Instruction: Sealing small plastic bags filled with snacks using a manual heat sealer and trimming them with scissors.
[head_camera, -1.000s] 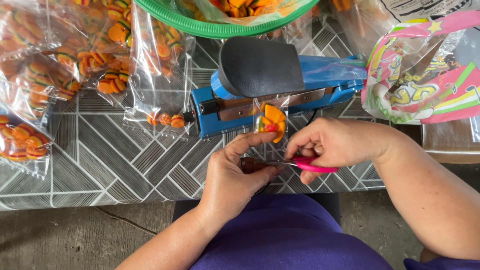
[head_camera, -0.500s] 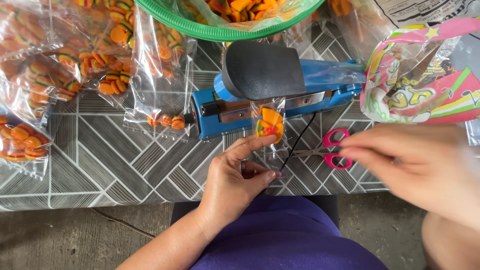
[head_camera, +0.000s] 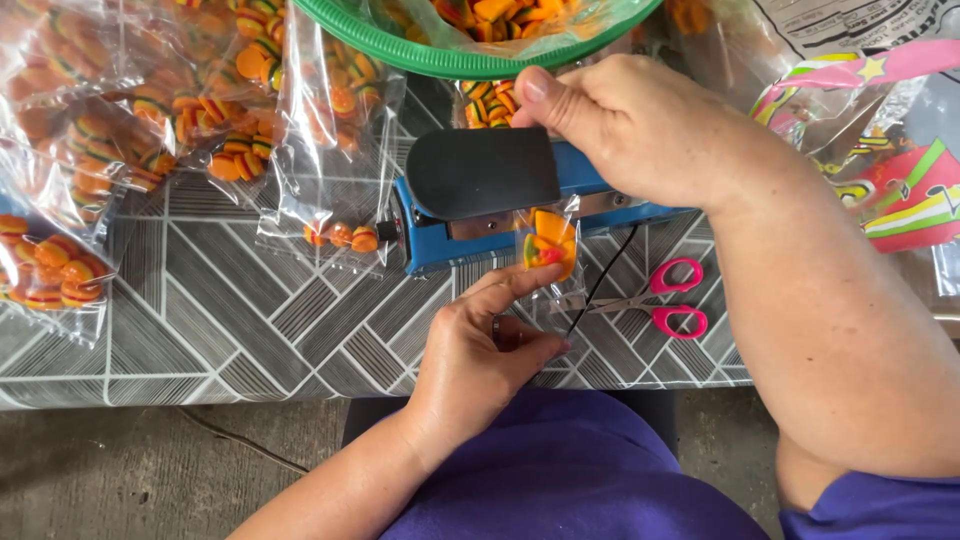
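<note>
A person's left hand (head_camera: 480, 345) pinches a small clear bag of orange candies (head_camera: 548, 250) under the arm of a blue heat sealer (head_camera: 470, 195) on a tiled-pattern surface (head_camera: 200, 320). The right hand (head_camera: 625, 125) grips the sealer's black handle (head_camera: 480, 170) — pink scissors (head_camera: 665, 300) lie released beside it.

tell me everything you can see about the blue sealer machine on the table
The blue sealer is a long, low tabletop unit lying across the patterned table. Its body looks like painted metal, with a wide black press handle on top. The right hand rests on the arm, pressing down. A small clear bag of orange candies, held by the left hand, sits in its front edge. A black cord runs from beneath.
</note>
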